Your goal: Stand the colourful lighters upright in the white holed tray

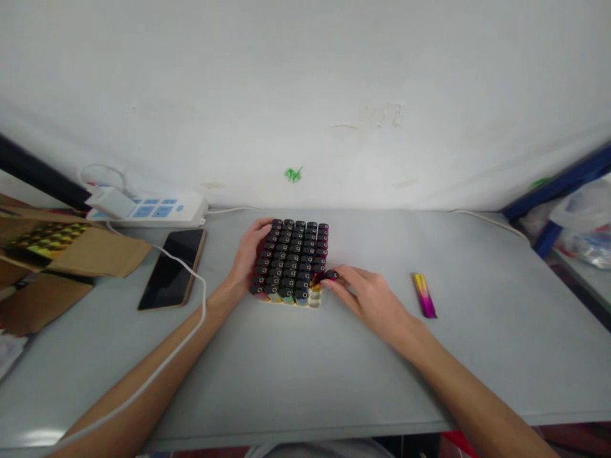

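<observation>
In the middle of the table stands a pale tray (314, 304) packed with rows of upright vapes (291, 264), black-topped with a small hole in each top. My left hand (251, 251) is wrapped round the left side of this block, its fingertips partly hidden behind it. At the front right corner, my right hand (367, 289) pinches one black-ended vape (330, 275) between thumb and fingers, tilted over the tray's right column. Bare slots show in the tray just in front of it. Another vape (424, 295), yellow fading to purple, lies flat to the right.
To the left lie a dark phone (174, 268) and an open cardboard box (102, 250) holding yellow-patterned items. A white power strip (176, 207) sits against the wall. A white cable (204, 299) crosses over my left forearm. Plastic bags (589, 216) are at the far right.
</observation>
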A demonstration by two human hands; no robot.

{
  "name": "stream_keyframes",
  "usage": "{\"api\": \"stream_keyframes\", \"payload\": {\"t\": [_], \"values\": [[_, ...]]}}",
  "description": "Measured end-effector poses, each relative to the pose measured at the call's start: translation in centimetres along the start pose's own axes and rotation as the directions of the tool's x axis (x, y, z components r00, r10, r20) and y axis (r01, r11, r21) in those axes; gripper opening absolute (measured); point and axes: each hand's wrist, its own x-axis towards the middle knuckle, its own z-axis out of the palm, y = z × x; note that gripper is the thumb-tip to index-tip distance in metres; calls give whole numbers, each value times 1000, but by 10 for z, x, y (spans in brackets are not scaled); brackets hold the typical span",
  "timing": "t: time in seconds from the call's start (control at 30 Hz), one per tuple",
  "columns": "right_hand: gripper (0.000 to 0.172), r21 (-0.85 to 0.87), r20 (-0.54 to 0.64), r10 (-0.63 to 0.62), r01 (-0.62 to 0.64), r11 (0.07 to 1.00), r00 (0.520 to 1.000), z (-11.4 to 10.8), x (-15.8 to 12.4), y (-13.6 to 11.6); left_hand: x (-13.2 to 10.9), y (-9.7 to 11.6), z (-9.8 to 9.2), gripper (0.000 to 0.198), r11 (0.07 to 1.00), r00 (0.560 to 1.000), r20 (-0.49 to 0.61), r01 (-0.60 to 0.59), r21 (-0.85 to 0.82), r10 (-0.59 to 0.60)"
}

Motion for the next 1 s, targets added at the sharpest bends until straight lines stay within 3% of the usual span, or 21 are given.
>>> {"api": "stream_keyframes", "payload": {"t": [0.13,0.27,0.5,0.57,0.63,0.7,0.77,0.87,1.0], "values": [[33,-153,54,-62,70,986,997,-2,5,-7,0,2,0,25,1000,1000,11,17,-4,-17],[27,-236,116,-22,50,970,993,-1,13,-13,1,0,0,25,1000,1000,7,-7,14,6],[31,-175,165,34,-5,985,986,-6,9,-11,5,-2,-1,23,998,1000,-14,-23,64,24],[30,-127,101,79,-66,990,992,-17,-4,-2,6,-1,-1,22,998,1000,-12,-16,66,17],[30,-129,-55,171,-177,976,984,-31,-22,13,6,0,-1,21,998,1000,-20,-15,61,16],[30,-192,-230,252,-297,935,940,-44,-45,34,6,1,0,22,999,999,-34,-11,52,12],[34,-290,-334,313,-412,864,889,-54,-67,55,5,1,0,23,999,999,-33,-1,52,2],[38,-364,-304,421,-513,778,854,-59,-88,78,6,1,-2,26,998,1000,-22,6,69,-4],[26,-222,-158,517,-541,811,841,-59,-86,82,9,-2,-4,28,996,1000,-16,1,89,1]]}}
